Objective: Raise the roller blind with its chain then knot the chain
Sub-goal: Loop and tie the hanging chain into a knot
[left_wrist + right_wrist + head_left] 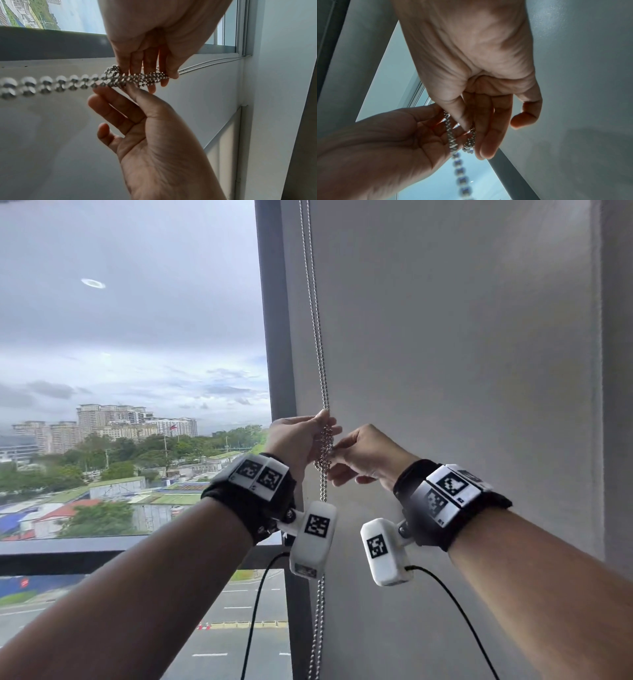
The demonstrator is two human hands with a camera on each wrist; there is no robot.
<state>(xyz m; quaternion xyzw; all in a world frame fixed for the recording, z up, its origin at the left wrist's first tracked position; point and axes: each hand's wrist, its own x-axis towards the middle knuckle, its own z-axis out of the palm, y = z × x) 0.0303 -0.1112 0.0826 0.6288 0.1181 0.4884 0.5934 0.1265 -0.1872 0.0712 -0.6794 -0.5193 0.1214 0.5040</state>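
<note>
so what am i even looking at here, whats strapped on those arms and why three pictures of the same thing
No robot here: a person's two bare hands, recorded by three cameras. The wide picture comes from a camera on the head. The white boxes on the black wrist straps are two more cameras, each looking along its own hand; they give the two close-ups. The checkered squares look like tracking markers.

The scene is a window with a city view, beside a pale grey wall. Down the edge hangs a silver metal bead chain, the roller blind's. The left hand grips a bunched, twisted part of it, seemingly a knot in progress; the right hand pinches the same bunch.
</note>
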